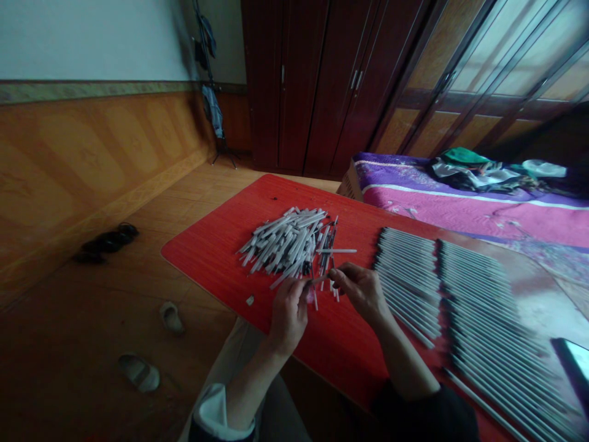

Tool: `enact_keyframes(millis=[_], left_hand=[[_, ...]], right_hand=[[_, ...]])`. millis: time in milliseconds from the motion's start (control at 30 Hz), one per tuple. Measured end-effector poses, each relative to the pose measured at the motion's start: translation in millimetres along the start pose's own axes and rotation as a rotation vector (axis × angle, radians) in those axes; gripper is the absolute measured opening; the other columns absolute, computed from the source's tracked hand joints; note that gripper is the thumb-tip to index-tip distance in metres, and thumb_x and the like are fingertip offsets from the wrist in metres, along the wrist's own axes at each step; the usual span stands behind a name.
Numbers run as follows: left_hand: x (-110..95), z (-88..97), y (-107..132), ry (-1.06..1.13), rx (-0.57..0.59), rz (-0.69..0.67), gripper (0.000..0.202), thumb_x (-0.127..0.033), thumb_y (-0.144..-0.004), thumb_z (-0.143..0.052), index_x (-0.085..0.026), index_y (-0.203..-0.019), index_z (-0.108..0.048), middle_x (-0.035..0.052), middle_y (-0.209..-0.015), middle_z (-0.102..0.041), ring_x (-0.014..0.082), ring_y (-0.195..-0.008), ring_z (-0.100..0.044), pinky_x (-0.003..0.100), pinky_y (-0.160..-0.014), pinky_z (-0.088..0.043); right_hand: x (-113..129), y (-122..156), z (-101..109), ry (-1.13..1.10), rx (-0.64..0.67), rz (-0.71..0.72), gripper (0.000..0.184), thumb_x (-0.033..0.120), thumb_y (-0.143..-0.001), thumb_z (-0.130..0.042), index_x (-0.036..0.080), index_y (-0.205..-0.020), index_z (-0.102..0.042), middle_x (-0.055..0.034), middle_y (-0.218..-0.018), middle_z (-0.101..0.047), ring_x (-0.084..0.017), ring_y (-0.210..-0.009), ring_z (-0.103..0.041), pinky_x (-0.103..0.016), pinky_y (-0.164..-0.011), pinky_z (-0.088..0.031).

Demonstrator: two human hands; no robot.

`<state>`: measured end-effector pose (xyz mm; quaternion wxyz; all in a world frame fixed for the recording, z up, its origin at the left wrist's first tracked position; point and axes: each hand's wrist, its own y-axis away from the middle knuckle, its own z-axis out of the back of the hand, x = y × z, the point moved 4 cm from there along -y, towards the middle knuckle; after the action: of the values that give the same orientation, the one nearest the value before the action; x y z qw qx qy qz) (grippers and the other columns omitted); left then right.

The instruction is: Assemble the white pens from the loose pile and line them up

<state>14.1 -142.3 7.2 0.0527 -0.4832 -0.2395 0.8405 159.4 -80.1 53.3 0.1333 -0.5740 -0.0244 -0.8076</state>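
Above the near edge of the red table (331, 362), my left hand (289, 312) and my right hand (361, 292) pinch a thin whitish stick (319, 280) between them, one at either end. The fingertips of both hands are closed. Just beyond them lies a loose pile of slim white sticks (288, 240), with some dark parts among them. Several sticks lie scattered at its right side, and one pale stick (338, 250) lies crosswise there. To the right of my right hand is a neat row of pale sticks (409, 288) with dark ends.
A second, longer row of sticks (501, 334) and a phone-like device (573, 359) lie farther right. A white scrap (250, 300) sits near the left edge. Beyond the table stand a bed (414, 196) and a dark wardrobe (317, 86). Shoes (139, 372) lie on the floor.
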Motion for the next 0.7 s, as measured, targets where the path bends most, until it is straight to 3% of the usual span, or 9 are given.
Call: enact_keyframes(millis=[133, 300, 467, 600, 700], left_hand=[[0.2, 0.3, 0.1, -0.001, -0.003, 0.006, 0.022, -0.01, -0.086, -0.041, -0.017, -0.1, -0.056, 0.0088, -0.092, -0.062, 0.0197, -0.089, -0.058, 0.035, -0.079, -0.047], [0.9, -0.4, 0.0, -0.001, 0.01, 0.009, 0.022, -0.011, -0.086, -0.041, -0.017, -0.101, -0.056, 0.0085, -0.093, -0.062, 0.0196, -0.09, -0.058, 0.035, -0.08, -0.047], [1.2, -0.1, -0.4, 0.006, -0.008, 0.002, 0.023, -0.009, -0.085, -0.042, -0.017, -0.102, -0.056, 0.0085, -0.093, -0.062, 0.0195, -0.091, -0.058, 0.034, -0.08, -0.047], [0.7, -0.2, -0.2, -0.002, -0.002, 0.004, 0.022, -0.009, -0.085, -0.042, -0.017, -0.1, -0.057, 0.0087, -0.094, -0.062, 0.0194, -0.091, -0.058, 0.034, -0.081, -0.047], [-0.7, 0.3, -0.2, 0.002, -0.001, 0.003, 0.023, -0.009, -0.085, -0.042, -0.017, -0.101, -0.057, 0.0087, -0.094, -0.062, 0.0195, -0.093, -0.058, 0.034, -0.082, -0.047]], right_hand=[[0.0, 0.4, -1.8, -0.098, 0.027, 0.006, 0.037, 0.046, -0.073, -0.061, 0.013, -0.088, -0.065, -0.0028, -0.062, -0.063, -0.012, -0.048, -0.053, -0.023, -0.044, -0.045], [-2.1, 0.2, -0.6, -0.043, -0.023, -0.026, 0.036, 0.048, -0.072, -0.061, 0.013, -0.065, -0.063, -0.0007, -0.049, -0.055, -0.01, -0.042, -0.048, -0.021, -0.038, -0.039], [-1.0, -0.2, -1.5, -0.145, 0.037, -0.014, 0.039, 0.048, -0.071, -0.063, 0.013, -0.089, -0.066, -0.0027, -0.063, -0.063, -0.011, -0.047, -0.052, -0.022, -0.041, -0.043], [1.0, 0.0, -1.0, -0.047, 0.008, -0.026, 0.038, 0.051, -0.071, -0.061, 0.013, -0.065, -0.064, -0.0013, -0.049, -0.057, -0.01, -0.041, -0.048, -0.022, -0.037, -0.039], [1.4, 0.2, -0.6, -0.054, -0.002, -0.023, 0.04, 0.052, -0.073, -0.059, 0.013, -0.074, -0.065, -0.0018, -0.054, -0.059, -0.01, -0.042, -0.048, -0.022, -0.038, -0.04]])
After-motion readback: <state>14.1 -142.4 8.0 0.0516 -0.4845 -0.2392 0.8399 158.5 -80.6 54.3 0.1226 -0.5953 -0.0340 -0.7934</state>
